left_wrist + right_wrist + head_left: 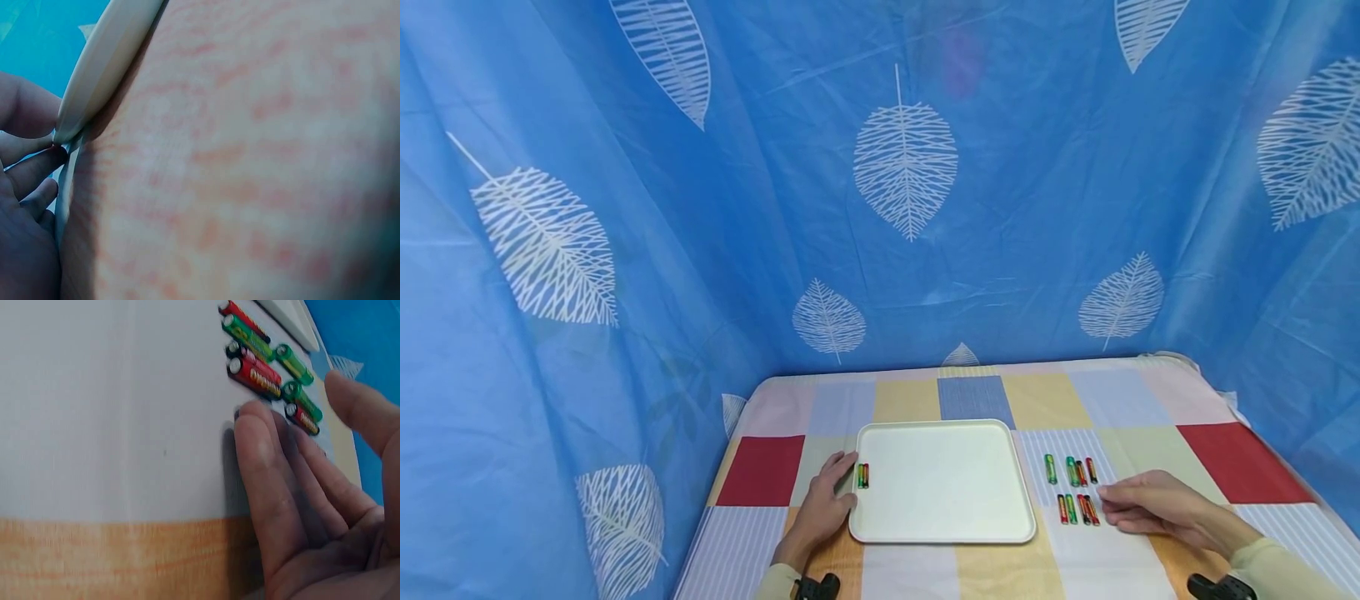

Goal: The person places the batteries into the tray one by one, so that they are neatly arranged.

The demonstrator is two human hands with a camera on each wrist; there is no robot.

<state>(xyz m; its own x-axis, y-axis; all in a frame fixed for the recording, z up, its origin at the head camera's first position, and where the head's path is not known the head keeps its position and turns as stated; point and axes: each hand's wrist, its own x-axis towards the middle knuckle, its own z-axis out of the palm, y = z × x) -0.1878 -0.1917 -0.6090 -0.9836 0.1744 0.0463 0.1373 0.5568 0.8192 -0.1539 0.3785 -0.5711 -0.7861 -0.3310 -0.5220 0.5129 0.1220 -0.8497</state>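
A white rectangular tray (943,483) lies on the table. Two batteries (862,476), one green and one red-and-black, lie side by side along its left edge. My left hand (823,504) rests against the tray's left rim, its fingertips touching the rim in the left wrist view. To the right of the tray, several green and red AAA-like batteries (1071,509) form two rows. Just right of the lower row is my right hand (1157,507). Its thumb and fingers (256,444) stand apart in the right wrist view, with nothing visible between them.
A patchwork tablecloth (913,575) covers the table. Blue curtains (1000,208) with white leaf patterns hang behind it and at both sides. Black wrist cameras (1221,587) are strapped to both wrists.
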